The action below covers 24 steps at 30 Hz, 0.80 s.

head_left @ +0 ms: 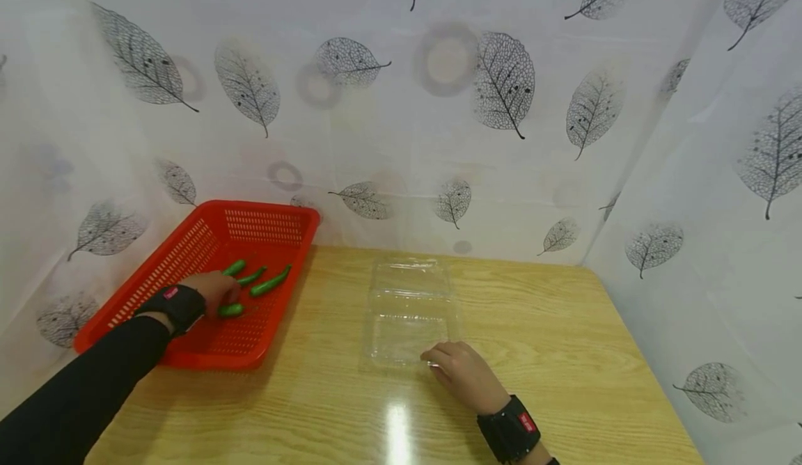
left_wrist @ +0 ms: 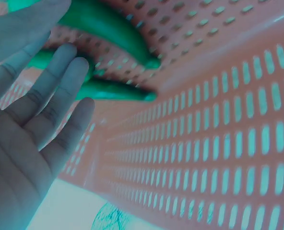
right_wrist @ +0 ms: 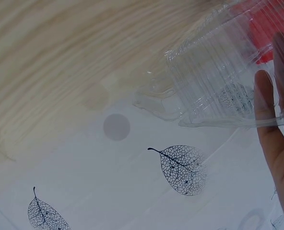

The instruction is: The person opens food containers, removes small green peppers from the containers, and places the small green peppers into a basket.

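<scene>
In the head view, my left hand (head_left: pixel 216 291) reaches down into a red plastic basket (head_left: pixel 307 232) among several green peppers (head_left: pixel 271 281). The left wrist view shows that hand's fingers (left_wrist: pixel 75 79) spread and lightly bent, close to a large green pepper (left_wrist: pixel 111 26); no pepper is seen gripped, though the thumb overlaps one. My right hand (head_left: pixel 464 374) pinches the near right corner of a clear plastic container (head_left: pixel 410 312) on the table. From the right wrist, the container's rim (right_wrist: pixel 218 123) runs across the fingers (right_wrist: pixel 264 100); the thumb's contact is hard to make out.
The basket stands at the left of the wooden table (head_left: pixel 545 326), near the wall. A white sheet with a leaf print (head_left: pixel 401 145) hangs behind and along the sides. The container lies at mid-table, right of the basket.
</scene>
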Tool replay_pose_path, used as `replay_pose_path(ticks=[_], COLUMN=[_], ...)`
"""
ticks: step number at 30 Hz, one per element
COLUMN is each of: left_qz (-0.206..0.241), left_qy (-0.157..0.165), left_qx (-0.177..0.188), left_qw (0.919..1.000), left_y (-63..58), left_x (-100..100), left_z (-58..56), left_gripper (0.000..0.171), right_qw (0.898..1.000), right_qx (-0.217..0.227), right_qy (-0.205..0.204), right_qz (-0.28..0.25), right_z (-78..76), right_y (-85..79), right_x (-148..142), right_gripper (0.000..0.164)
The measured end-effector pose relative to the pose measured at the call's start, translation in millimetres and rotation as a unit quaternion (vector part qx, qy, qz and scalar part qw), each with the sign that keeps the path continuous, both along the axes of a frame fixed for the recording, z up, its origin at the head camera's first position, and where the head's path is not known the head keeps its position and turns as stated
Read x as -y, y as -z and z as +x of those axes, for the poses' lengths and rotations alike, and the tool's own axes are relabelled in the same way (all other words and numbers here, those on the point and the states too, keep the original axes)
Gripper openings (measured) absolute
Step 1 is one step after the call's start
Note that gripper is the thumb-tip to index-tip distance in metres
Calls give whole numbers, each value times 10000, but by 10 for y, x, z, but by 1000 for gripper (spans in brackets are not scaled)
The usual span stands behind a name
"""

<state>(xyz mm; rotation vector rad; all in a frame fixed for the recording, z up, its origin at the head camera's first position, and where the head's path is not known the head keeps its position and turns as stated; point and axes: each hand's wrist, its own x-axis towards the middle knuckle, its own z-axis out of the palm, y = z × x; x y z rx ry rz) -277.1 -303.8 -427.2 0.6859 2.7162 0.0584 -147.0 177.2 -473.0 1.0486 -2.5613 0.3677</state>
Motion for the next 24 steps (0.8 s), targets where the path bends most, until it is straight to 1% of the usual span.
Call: replay_pose_path(ticks=[3, 6, 7, 10, 13, 16, 19, 22, 24], left_qz=[-81, -2, 68, 241, 450, 817, 1192, 1406, 1499], left_qy=[-207, -455, -530, -498, -463, -429, -365, -466, -582], left_qx=[30, -43, -112, -427, -800, -1179, -1586, -1895, -2039], left_qw=[9997, 9990, 9985, 9976, 9947, 9887, 9794, 9706, 9657], left_y=[-134, -280, -332, -491, -647, -758, -823, -863, -862], left_x=[-33, -73, -89, -150, -250, -393, -562, -723, -818], left_z=[13, 31, 47, 111, 231, 366, 493, 570, 587], left_gripper=[31, 40, 43, 47, 43, 37, 35, 36, 35], right_qw=[10000, 10000, 10000, 10000, 10000, 9999, 9998, 9998, 9999], right_qx=[26, 23, 19, 24, 57, 111, 144, 118, 80], right_qy=[27, 54, 58, 60, 45, 48, 97, 130, 109], right_qz=[-13, 2, 8, 17, -1, -9, 27, 64, 75], right_z=[2, 2, 4, 9, 14, 16, 16, 10, 0], right_y=[14, 39, 45, 58, 55, 44, 29, 9, 3], right_x=[-6, -15, -17, -20, -16, -12, -11, -13, -16], right_gripper=[24, 23, 23, 23, 22, 22, 22, 23, 23])
